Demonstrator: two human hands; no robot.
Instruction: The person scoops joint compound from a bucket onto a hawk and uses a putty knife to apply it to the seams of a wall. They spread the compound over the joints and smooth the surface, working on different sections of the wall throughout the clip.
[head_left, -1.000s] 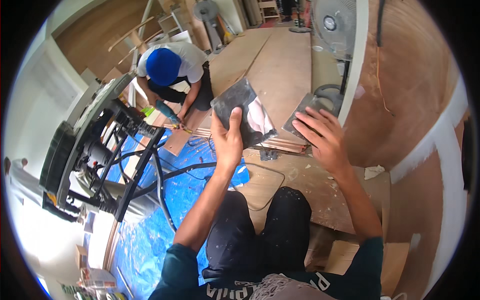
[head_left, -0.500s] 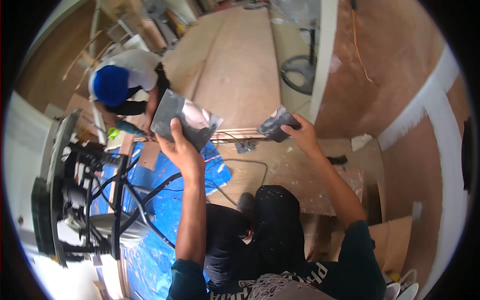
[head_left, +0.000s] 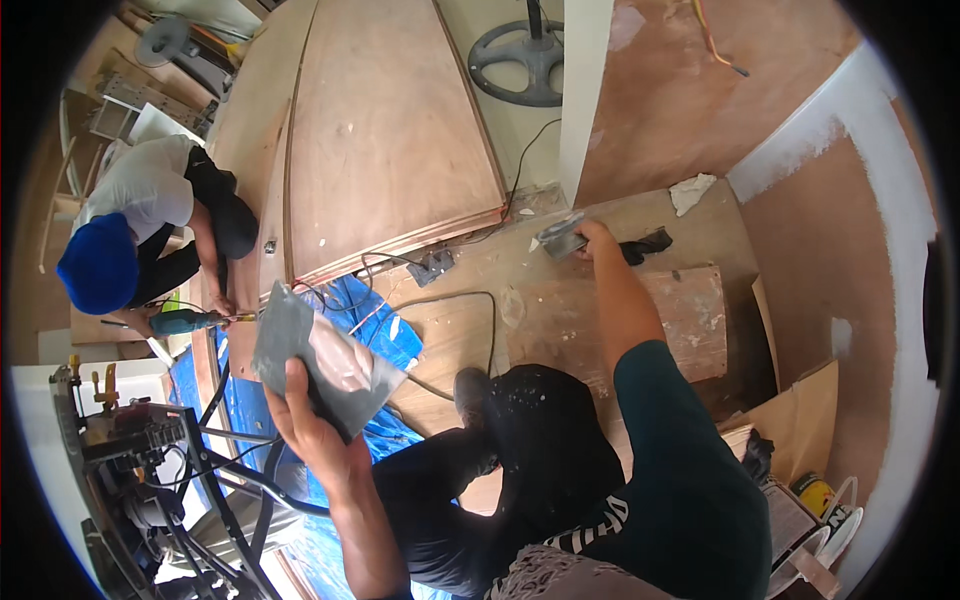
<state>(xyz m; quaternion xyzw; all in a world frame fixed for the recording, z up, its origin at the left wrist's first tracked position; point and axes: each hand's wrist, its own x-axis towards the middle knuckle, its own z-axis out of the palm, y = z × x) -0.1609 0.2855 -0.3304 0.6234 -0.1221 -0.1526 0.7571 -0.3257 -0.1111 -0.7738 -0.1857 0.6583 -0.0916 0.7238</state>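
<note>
My left hand (head_left: 322, 440) grips a flat, dark grey square plate (head_left: 325, 365), thumb on top and the other fingers beneath. A smooth lump of pale pinkish putty (head_left: 342, 358) is spread over the plate's right half. Out in front, my right hand (head_left: 594, 242) is closed on a smaller grey putty spreader (head_left: 562, 236), held low above the wooden floor. A crumpled black scrap (head_left: 648, 246) lies just right of that hand. Part of the spreader is covered by my fingers.
Stacked plywood sheets (head_left: 390, 140) lie ahead. A crouching co-worker (head_left: 150, 185) with a teal power drill (head_left: 182, 321) is at left. Black-framed machinery (head_left: 150, 480) stands near left, beside blue sheeting (head_left: 385, 335). Cables (head_left: 492, 330) cross the floor. Patched wall panels (head_left: 700, 100) rise at right; paint containers (head_left: 812, 495) sit near right.
The view has swung right and downward. My right hand has reached farther forward and lower with the spreader, toward the black scrap. My left hand still holds the plate with putty.
</note>
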